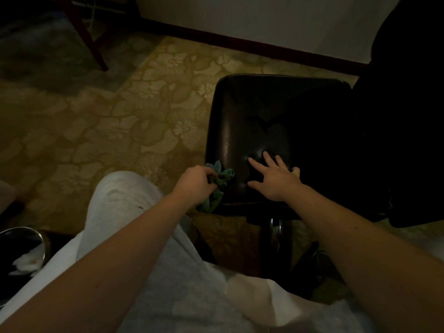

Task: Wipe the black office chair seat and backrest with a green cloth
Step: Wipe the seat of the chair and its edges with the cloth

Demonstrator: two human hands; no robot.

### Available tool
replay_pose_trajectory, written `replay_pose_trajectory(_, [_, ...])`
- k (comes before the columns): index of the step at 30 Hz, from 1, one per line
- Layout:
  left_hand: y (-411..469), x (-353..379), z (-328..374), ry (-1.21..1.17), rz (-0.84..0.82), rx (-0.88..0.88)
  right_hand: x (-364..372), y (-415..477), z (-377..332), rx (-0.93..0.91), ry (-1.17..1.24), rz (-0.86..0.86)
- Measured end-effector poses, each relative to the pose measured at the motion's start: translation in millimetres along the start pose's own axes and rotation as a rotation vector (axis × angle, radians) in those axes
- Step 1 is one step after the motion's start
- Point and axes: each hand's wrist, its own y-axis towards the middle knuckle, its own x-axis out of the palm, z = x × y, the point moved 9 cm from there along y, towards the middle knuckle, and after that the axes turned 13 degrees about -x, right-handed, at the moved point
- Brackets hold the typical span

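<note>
The black office chair seat (269, 121) fills the middle right of the view, glossy and dark. Its backrest (406, 116) rises at the right, nearly lost in shadow. My left hand (195, 185) grips a bunched green cloth (219, 180) at the seat's near left corner, part of the cloth hanging over the edge. My right hand (274, 177) lies flat on the near part of the seat with fingers spread, just right of the cloth.
Patterned beige carpet (108, 121) spreads to the left. A dark wooden furniture leg (90, 37) stands at the upper left. A round metal bin (22, 251) with white waste sits at the lower left. The chair's chrome column (276, 225) shows under the seat. A wall with a dark baseboard (264, 45) runs behind.
</note>
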Motion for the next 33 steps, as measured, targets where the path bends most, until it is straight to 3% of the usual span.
replay_pose_trajectory(9, [3.4, -17.1, 2.5, -0.078, 0.152, 0.0, -1.3, 0.8, 1.6, -0.034, -0.004, 0.079])
replay_pose_trajectory(23, [-9.2, 2.7, -11.8, -0.045, 0.098, -0.057, -3.8, 5.9, -3.2, -0.021, -0.03, 0.065])
replay_pose_trajectory(33, [-4.7, -21.7, -9.7, -0.059, 0.21, -0.057, -8.3, -3.5, 10.5, -0.099, -0.085, 0.114])
